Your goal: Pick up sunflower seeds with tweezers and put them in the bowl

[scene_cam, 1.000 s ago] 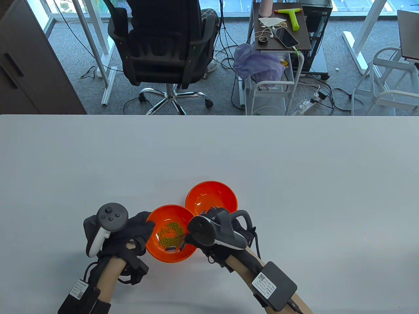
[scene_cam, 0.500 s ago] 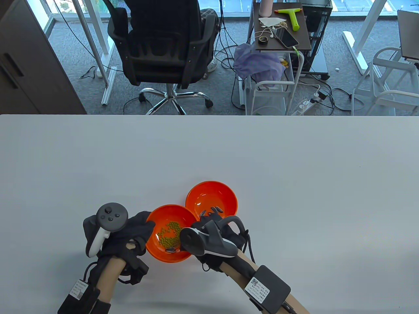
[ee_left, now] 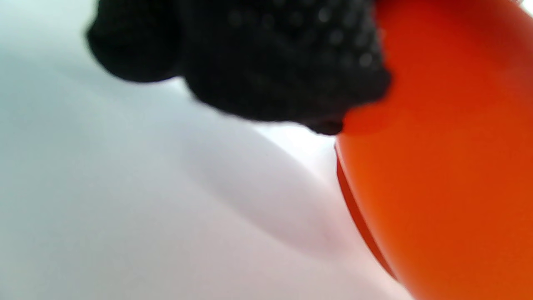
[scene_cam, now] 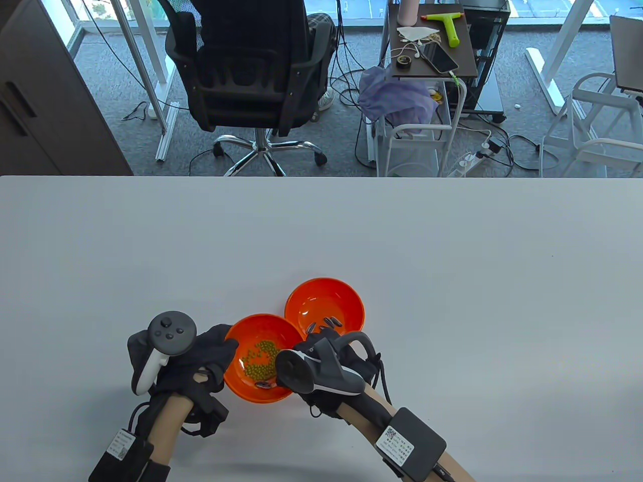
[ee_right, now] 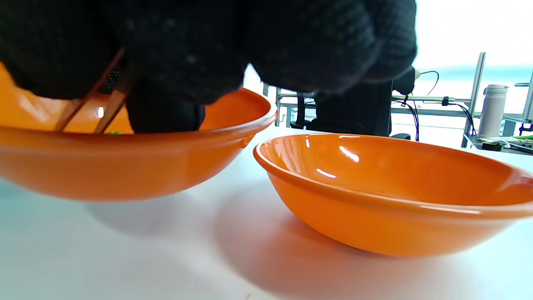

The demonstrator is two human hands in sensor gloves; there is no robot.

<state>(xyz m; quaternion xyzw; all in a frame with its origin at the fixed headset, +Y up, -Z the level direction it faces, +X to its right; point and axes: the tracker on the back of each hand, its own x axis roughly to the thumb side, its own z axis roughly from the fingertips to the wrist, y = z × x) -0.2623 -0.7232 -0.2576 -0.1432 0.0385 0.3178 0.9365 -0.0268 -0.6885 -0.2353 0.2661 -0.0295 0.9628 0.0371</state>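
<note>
Two orange bowls stand side by side. The near-left bowl (scene_cam: pixel 241 389) holds green beans (scene_cam: pixel 258 359) and a dark sunflower seed (scene_cam: pixel 263 384) at its front. The far bowl (scene_cam: pixel 321 296) holds a few sunflower seeds (scene_cam: pixel 326 324). My left hand (scene_cam: pixel 216 354) holds the near bowl's left rim; in the left wrist view its fingers (ee_left: pixel 266 62) press on that bowl (ee_left: pixel 449 166). My right hand (scene_cam: pixel 311 361) holds wooden tweezers (ee_right: pixel 98 106) whose tips dip into the near-left bowl (ee_right: pixel 125 162). The tips are hidden behind the rim. The far bowl (ee_right: pixel 395 196) sits to the right.
The white table (scene_cam: pixel 452 261) spreads wide around the bowls. Beyond its far edge stand an office chair (scene_cam: pixel 251 65) and a cart (scene_cam: pixel 432 50) on the floor.
My right hand has drawn back from the far bowl toward the near-left bowl, uncovering the seeds in the far bowl. The tweezers now reach into the near bowl's front. The left hand has not moved.
</note>
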